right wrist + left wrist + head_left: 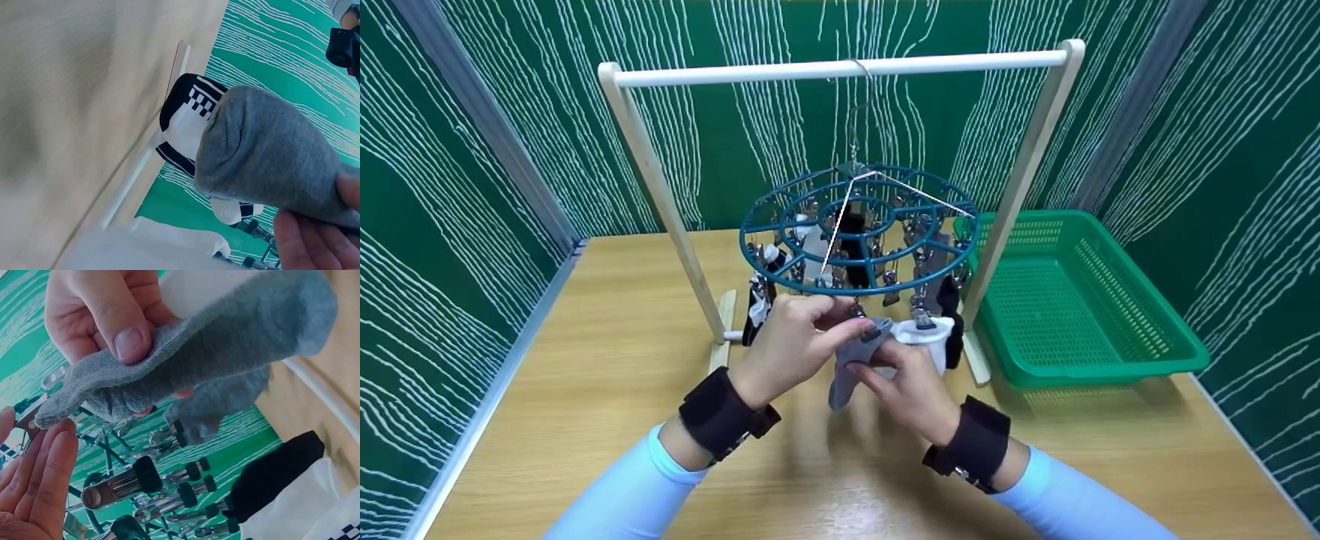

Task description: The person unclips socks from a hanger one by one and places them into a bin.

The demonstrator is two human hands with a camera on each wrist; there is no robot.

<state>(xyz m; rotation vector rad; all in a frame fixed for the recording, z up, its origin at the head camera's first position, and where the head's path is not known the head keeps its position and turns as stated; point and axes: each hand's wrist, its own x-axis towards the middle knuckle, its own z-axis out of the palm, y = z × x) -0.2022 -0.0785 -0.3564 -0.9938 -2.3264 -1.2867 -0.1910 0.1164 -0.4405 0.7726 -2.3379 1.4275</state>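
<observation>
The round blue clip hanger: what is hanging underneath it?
Under the round blue clip hanger hang metal clips holding black, white and grey socks. Both hands hold one grey sock at the front rim. Socks further back are partly hidden, so their number is unclear.

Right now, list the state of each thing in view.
Grey sock: hanging, top at a clip, held by both hands.
Left hand: pinching the clip at the sock's top.
Right hand: gripping the sock.
Hanger: hung from the rail, socks clipped on.
Basket: empty.
</observation>
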